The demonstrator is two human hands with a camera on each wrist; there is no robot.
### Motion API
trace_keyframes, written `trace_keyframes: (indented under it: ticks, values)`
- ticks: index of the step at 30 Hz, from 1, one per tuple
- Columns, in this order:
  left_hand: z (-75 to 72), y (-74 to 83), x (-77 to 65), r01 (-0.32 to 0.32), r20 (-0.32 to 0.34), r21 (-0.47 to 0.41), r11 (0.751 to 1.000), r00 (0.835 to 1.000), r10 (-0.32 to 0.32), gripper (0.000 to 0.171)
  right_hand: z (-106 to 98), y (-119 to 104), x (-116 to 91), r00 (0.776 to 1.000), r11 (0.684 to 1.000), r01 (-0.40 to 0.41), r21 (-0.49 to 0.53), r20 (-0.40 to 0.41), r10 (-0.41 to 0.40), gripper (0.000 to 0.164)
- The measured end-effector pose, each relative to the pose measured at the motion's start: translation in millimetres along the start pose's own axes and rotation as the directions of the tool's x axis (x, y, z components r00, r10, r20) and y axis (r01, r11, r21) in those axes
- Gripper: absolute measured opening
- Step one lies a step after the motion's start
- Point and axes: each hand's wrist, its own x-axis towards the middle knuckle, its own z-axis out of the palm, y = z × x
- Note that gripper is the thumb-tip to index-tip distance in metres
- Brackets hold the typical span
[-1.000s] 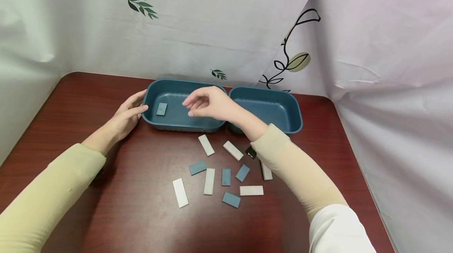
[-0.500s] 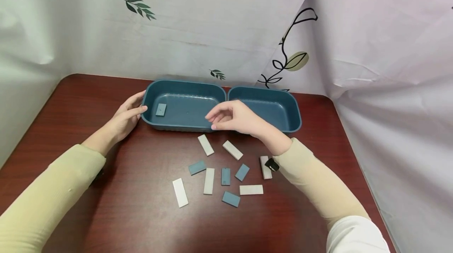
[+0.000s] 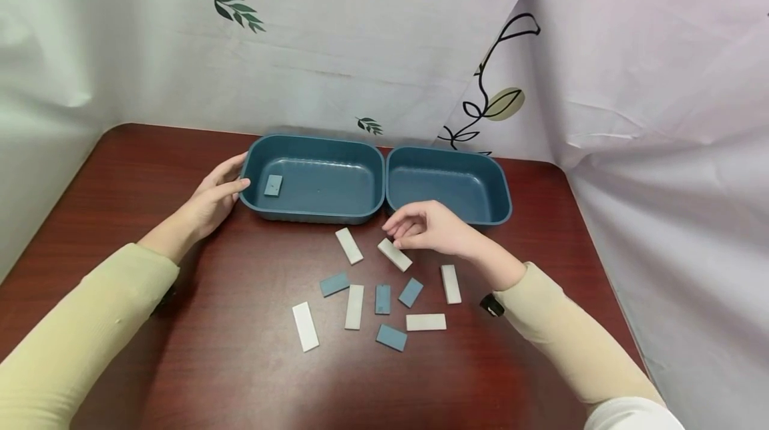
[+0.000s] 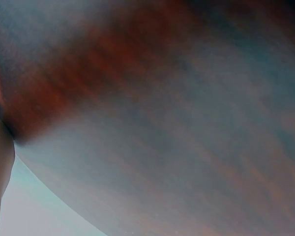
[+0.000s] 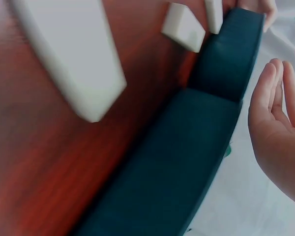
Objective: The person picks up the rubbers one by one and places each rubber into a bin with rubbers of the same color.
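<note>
In the head view my left hand holds the left end of a blue plastic tray, thumb at the rim and fingers along the outside. One small blue-grey tile lies in that tray. My right hand hovers over a white block, its fingers loosely bent with nothing between them. The right wrist view shows this right hand apart from the blocks. Several white blocks and blue-grey tiles are scattered on the table. The left wrist view is mostly blurred.
A second blue tray, with no blocks in it, stands against the right end of the first. Both sit near the back edge of the dark red wooden table. White patterned cloth hangs behind and at the sides.
My right hand has moved from above the left tray, rightward and toward me, to over a white block. The left hand stays at the tray's end.
</note>
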Motion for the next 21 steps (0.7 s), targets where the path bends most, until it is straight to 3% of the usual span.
trace_keyframes:
  ticks: [13,21]
  values:
    - [0.6,0.5,0.3,-0.015,0.014,-0.013,1.0,1.0,0.016,0.055,2.5,23.2,-21.9,0.997,0.995,-0.07,-0.072,0.026,0.073,0.028]
    - [1.6,0.4,-0.1,-0.022,0.014,-0.022,0.999,1.0,0.023,0.053,7.8,34.8,-28.8,0.994,0.99,-0.05,-0.131,0.091,0.062,0.024]
